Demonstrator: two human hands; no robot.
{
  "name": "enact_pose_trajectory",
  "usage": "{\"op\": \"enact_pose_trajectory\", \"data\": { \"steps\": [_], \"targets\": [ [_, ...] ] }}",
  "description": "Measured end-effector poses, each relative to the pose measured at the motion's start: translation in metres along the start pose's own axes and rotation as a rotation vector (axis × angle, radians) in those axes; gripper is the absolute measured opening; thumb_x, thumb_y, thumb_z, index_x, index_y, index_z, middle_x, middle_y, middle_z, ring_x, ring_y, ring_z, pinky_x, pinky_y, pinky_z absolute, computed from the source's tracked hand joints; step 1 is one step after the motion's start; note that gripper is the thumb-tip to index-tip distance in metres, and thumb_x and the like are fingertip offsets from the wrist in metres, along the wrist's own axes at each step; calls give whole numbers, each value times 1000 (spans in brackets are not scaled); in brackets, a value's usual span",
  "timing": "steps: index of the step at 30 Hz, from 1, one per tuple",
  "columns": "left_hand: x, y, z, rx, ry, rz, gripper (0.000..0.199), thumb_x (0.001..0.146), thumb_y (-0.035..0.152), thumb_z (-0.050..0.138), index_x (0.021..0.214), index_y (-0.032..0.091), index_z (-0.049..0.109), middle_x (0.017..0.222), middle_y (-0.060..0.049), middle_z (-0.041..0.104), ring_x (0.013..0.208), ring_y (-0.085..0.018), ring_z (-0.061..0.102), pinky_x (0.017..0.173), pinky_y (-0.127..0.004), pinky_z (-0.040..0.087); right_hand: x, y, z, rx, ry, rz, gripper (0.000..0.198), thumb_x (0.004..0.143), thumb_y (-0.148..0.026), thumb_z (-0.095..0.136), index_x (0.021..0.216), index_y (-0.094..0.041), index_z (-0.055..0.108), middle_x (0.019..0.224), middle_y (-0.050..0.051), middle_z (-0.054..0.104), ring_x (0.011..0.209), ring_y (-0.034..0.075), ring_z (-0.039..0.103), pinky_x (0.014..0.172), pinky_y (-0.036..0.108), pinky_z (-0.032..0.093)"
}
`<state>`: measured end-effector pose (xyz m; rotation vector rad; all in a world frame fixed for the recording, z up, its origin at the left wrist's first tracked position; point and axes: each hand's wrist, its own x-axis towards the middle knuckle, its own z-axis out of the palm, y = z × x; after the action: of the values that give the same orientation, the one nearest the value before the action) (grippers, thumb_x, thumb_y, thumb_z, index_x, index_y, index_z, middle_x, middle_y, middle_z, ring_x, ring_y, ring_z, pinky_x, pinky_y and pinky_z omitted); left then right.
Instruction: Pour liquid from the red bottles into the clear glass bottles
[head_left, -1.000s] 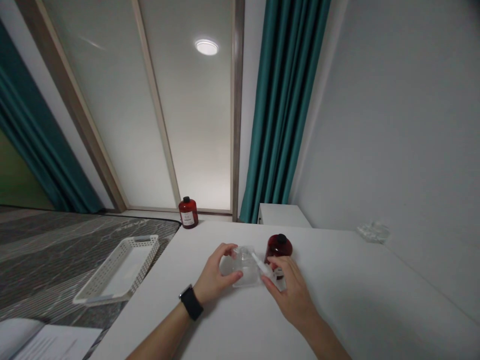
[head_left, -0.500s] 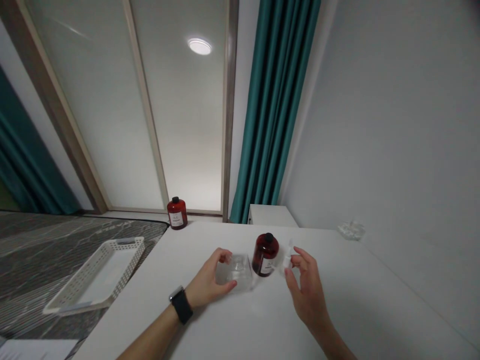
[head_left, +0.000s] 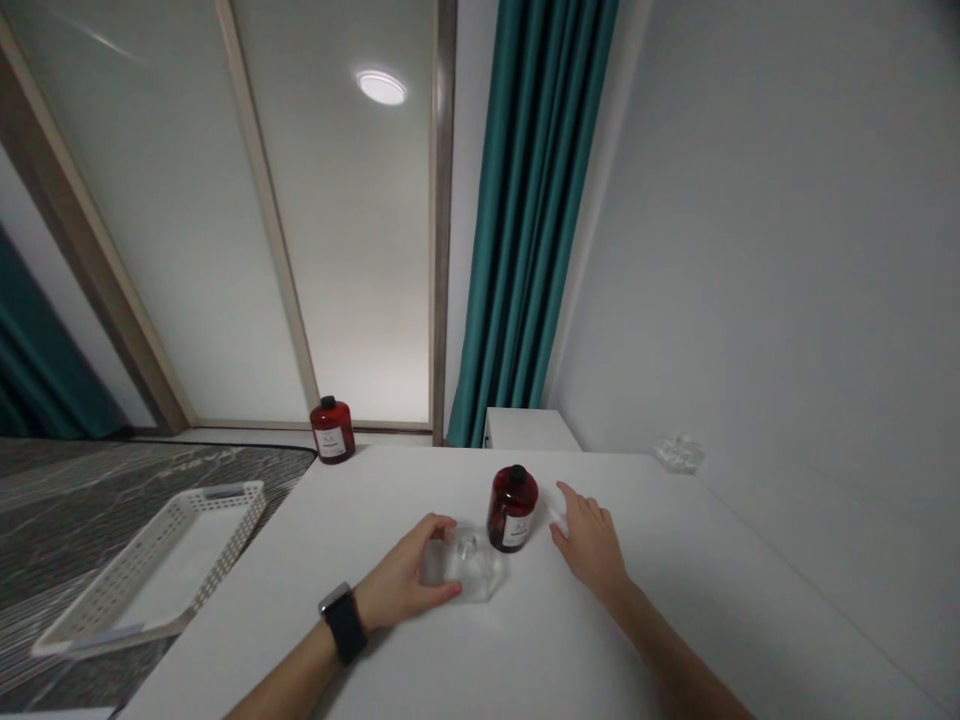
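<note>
My left hand [head_left: 397, 580], with a dark watch on its wrist, curls around the left side of a clear, see-through container [head_left: 476, 570] on the white table. Just behind and right of the container stands a dark red bottle [head_left: 513, 508] with a black cap and white label. My right hand [head_left: 592, 545] is to the right of this bottle, index finger stretched out and thumb apart. A small white, slender object [head_left: 555, 516] shows faintly between bottle and thumb; its kind is unclear, and I see no grip on it.
A second red bottle [head_left: 332, 431] stands at the table's far left corner. A white perforated basket [head_left: 184, 632] lies left of the table. A clear crinkled item [head_left: 679, 454] rests by the wall at the back right. A white cabinet [head_left: 529, 430] stands beyond the table.
My right hand's fingers have spread from the small white object they pinched, which now lies lower beside the bottle. My left hand stays on the container. The whole view has shifted slightly.
</note>
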<state>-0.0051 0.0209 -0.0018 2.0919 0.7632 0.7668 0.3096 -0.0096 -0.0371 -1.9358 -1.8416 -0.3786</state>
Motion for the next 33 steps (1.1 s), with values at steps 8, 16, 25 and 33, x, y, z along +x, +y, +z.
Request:
{"op": "enact_pose_trajectory", "data": {
  "steps": [8,16,25,33],
  "targets": [
    [-2,-3,-1,33,3,-24,55,70,21,75,120,19,52,116,-10,63,110,-30,60,100,-46,46,-5,7,17,82,49,28,51,89,-21,55,138,-18,41,95,9,67,90,29,59,81,41,43],
    [-3,-9,-1,33,14,-62,75,66,24,82,132,19,46,123,-12,61,116,-33,58,105,-51,43,-7,6,16,209,145,71,51,86,-27,58,135,-19,45,100,10,62,95,31,57,84,47,45],
    [-3,-6,-10,-24,78,73,46,93,35,53,136,19,46,118,-11,62,111,-27,57,102,-46,44,-1,-24,-19,509,274,-52,33,93,-27,49,125,-21,50,113,10,59,108,26,56,92,46,49],
    [0,0,-13,-16,250,26,29,96,35,49,119,19,59,104,-9,67,98,-24,62,92,-41,49,29,-60,-21,933,60,137,76,79,-35,67,144,-22,31,124,13,61,114,28,61,91,48,50]
  ]
}}
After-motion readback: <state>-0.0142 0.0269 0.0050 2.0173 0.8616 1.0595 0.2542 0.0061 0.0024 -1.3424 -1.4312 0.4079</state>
